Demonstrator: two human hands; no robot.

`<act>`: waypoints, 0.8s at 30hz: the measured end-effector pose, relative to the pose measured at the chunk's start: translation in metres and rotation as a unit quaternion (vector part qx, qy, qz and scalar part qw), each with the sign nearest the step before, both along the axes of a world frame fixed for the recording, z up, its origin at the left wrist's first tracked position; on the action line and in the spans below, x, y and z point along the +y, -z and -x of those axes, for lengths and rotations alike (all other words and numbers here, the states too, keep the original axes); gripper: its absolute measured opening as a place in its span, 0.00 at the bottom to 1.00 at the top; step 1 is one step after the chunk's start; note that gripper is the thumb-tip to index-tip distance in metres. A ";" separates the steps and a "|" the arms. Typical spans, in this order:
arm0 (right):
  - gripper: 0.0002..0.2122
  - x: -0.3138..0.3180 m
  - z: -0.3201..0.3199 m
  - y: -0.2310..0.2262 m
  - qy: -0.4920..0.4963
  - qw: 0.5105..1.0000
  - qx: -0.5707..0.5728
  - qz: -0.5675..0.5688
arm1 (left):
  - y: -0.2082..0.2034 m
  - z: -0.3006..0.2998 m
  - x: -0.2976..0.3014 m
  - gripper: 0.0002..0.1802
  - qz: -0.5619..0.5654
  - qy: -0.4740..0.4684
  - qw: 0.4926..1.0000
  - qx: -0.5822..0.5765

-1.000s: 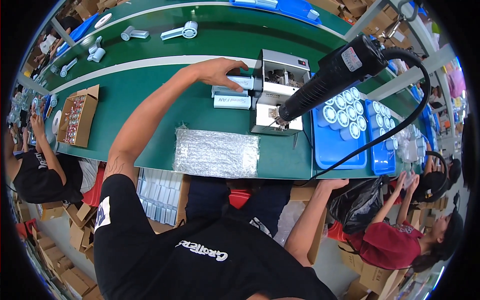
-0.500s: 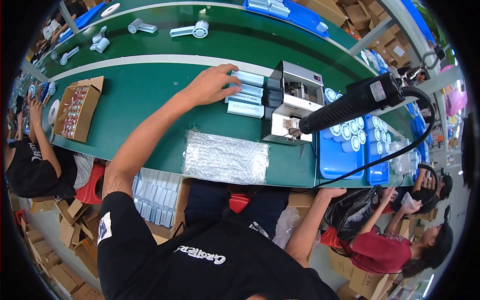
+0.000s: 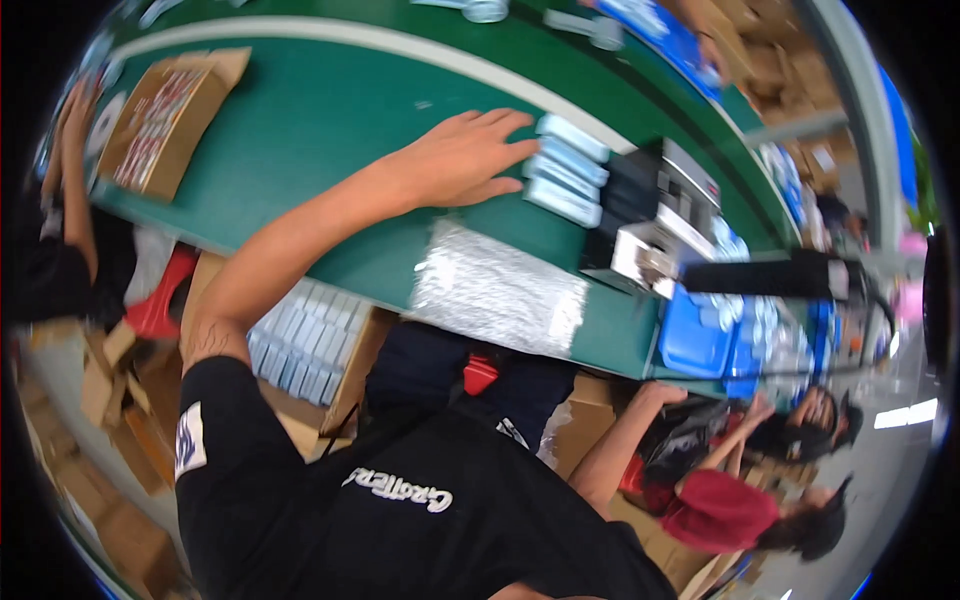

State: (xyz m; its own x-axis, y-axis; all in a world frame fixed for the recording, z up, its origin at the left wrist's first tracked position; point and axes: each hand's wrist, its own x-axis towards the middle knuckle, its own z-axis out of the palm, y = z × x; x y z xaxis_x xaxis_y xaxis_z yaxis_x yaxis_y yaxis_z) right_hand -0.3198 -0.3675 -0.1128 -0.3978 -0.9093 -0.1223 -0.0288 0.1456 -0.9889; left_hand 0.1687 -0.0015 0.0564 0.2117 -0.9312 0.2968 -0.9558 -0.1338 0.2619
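My left hand (image 3: 468,158) reaches over the green bench with its fingers apart and nothing in them. Its fingertips are close to a row of light blue plastic handle pieces (image 3: 565,200) lying side by side; I cannot tell whether they touch. Right of the pieces stands a black and silver machine (image 3: 655,215). In front of my left hand lies a silver bubble-wrap sheet (image 3: 500,290), flat at the bench's near edge. Down by that edge, at the right, is my right hand (image 3: 660,393), its fingers looking curled; whatever they hold, if anything, is hidden.
A carton of small red and silver parts (image 3: 165,130) sits at the left. Blue trays (image 3: 695,340) with round pieces stand right, behind a black cylindrical tool (image 3: 765,278). A box of light blue pieces (image 3: 310,340) is below the bench. Co-workers sit on both sides.
The view has swung and is blurred. My left hand has drawn back slightly from the light blue pieces, and its fingers are spread wider. My right hand stays by the bench edge.
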 end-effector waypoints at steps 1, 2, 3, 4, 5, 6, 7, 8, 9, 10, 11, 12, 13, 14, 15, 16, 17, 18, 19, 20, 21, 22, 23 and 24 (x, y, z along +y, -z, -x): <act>0.31 -0.001 0.005 -0.002 -0.028 0.974 0.212 -0.075 | -0.005 -0.001 0.019 0.25 0.044 -0.004 0.999 -0.011; 0.31 -0.002 0.012 -0.006 -0.066 0.870 0.463 -0.157 | -0.008 -0.004 0.045 0.24 0.074 -0.021 0.996 0.034; 0.31 -0.003 0.016 -0.012 -0.102 0.735 0.638 -0.207 | -0.009 -0.011 0.071 0.19 0.142 -0.032 0.987 0.066; 0.31 -0.005 0.018 -0.016 -0.135 0.624 0.733 -0.235 | -0.005 -0.015 0.107 0.15 0.203 -0.075 0.967 0.132; 0.31 -0.006 0.021 -0.023 -0.164 0.525 0.797 -0.249 | 0.004 -0.014 0.143 0.13 0.284 -0.112 0.935 0.180; 0.31 -0.008 0.019 -0.028 -0.185 0.459 0.830 -0.257 | 0.017 -0.007 0.180 0.11 0.368 -0.217 0.890 0.161; 0.31 -0.007 0.015 -0.032 -0.198 0.411 0.850 -0.261 | 0.034 0.003 0.219 0.12 0.448 -0.310 0.829 0.130; 0.31 -0.006 0.011 -0.035 -0.208 0.377 0.862 -0.268 | 0.055 0.018 0.260 0.13 0.497 -0.407 0.751 0.152; 0.31 -0.003 0.005 -0.037 -0.215 0.351 0.869 -0.275 | 0.080 0.036 0.295 0.14 0.543 -0.491 0.660 0.167; 0.31 0.001 -0.001 -0.038 -0.221 0.333 0.873 -0.280 | 0.112 0.056 0.317 0.15 0.574 -0.540 0.592 0.172; 0.31 0.007 -0.006 -0.038 -0.223 0.324 0.874 -0.287 | 0.148 0.076 0.332 0.17 0.603 -0.580 0.519 0.175; 0.31 0.013 -0.013 -0.037 -0.222 0.317 0.876 -0.288 | 0.186 0.095 0.344 0.16 0.536 -0.637 0.526 0.178; 0.31 0.019 -0.017 -0.039 -0.218 0.303 0.880 -0.295 | 0.225 0.117 0.350 0.16 0.464 -0.687 0.529 0.182; 0.29 0.026 -0.023 -0.040 -0.201 0.301 0.891 -0.273 | 0.264 0.138 0.349 0.14 0.395 -0.705 0.534 0.249; 0.27 0.035 -0.026 -0.041 -0.183 0.290 0.904 -0.256 | 0.299 0.155 0.347 0.12 0.313 -0.720 0.520 0.337; 0.28 0.041 -0.033 -0.047 -0.209 0.321 0.875 -0.295 | 0.330 0.170 0.339 0.08 0.273 -0.718 0.526 0.366; 0.28 0.050 -0.038 -0.053 -0.228 0.323 0.874 -0.284 | 0.356 0.178 0.331 0.06 0.201 -0.721 0.497 0.438; 0.28 0.062 -0.042 -0.060 -0.265 0.315 0.873 -0.260 | 0.380 0.177 0.327 0.06 0.204 -0.708 0.543 0.403; 0.28 0.074 -0.046 -0.070 -0.304 0.309 0.870 -0.234 | 0.398 0.174 0.322 0.07 0.189 -0.697 0.571 0.389; 0.28 0.088 -0.049 -0.079 -0.339 0.305 0.865 -0.210 | 0.412 0.170 0.314 0.08 0.175 -0.685 0.599 0.376; 0.28 0.102 -0.053 -0.089 -0.373 0.300 0.858 -0.185 | 0.423 0.159 0.308 0.09 0.181 -0.683 0.600 0.374; 0.28 0.117 -0.057 -0.098 -0.406 0.294 0.850 -0.162 | 0.433 0.140 0.305 0.09 0.187 -0.682 0.602 0.370; 0.28 0.133 -0.059 -0.108 -0.436 0.284 0.842 -0.140 | 0.440 0.123 0.301 0.10 0.193 -0.682 0.604 0.365; 0.28 0.147 -0.062 -0.117 -0.463 0.272 0.835 -0.119 | 0.445 0.106 0.296 0.11 0.192 -0.673 0.610 0.372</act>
